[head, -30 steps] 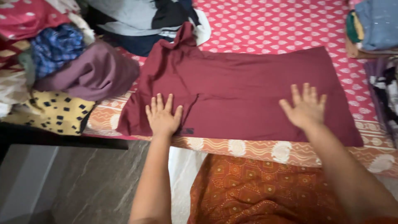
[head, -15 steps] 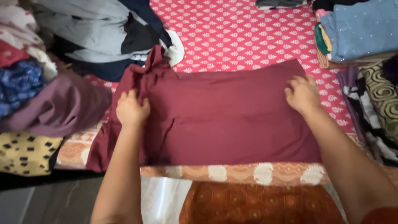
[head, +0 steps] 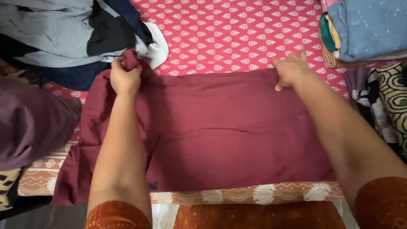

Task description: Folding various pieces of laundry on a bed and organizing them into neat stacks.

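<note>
Both hands at far edge of maroon garment (head: 237,131) spread flat on bed.
Left hand (head: 125,76): fingers clamped on a bunched far-left corner of the cloth. Right hand (head: 290,70): fingers curled together, pinching the far-right edge. Garment lies on red patterned bedsheet (head: 229,34). Grey-navy clothes pile (head: 72,34) far left, purple cloth (head: 29,123) left, folded blue stack (head: 364,27) far right.
</note>
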